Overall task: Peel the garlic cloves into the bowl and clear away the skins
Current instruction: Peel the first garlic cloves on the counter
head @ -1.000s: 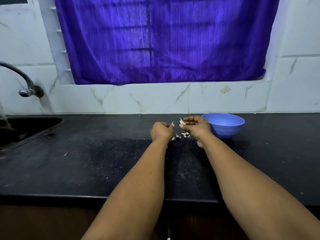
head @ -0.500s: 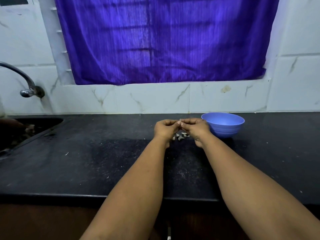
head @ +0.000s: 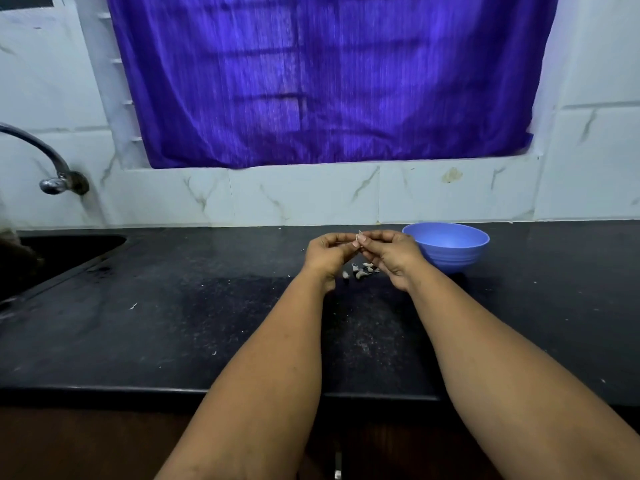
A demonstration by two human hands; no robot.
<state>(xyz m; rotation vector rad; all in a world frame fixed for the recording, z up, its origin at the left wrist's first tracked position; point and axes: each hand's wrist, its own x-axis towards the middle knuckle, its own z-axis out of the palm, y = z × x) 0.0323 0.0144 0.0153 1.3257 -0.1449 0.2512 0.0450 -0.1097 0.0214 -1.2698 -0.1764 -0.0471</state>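
Observation:
My left hand [head: 329, 252] and my right hand [head: 389, 252] meet fingertip to fingertip above the black counter, both pinching one small garlic clove [head: 359, 234] whose pale skin tip sticks up between them. Most of the clove is hidden by the fingers. Under the hands lies a small heap of garlic cloves and skins [head: 362, 270] on the counter. A blue plastic bowl [head: 450, 251] stands just right of my right hand, near the wall; its inside looks bare from here.
The black counter [head: 207, 323] stretches left to a dark sink [head: 52, 258] with a curved metal tap [head: 52, 168] above it. White marble-look tiles and a purple curtain [head: 329, 81] back the counter. A few pale flecks lie scattered on the counter.
A second ago my hands were apart, each with a piece. They came together and now both pinch the same clove, a little higher above the heap.

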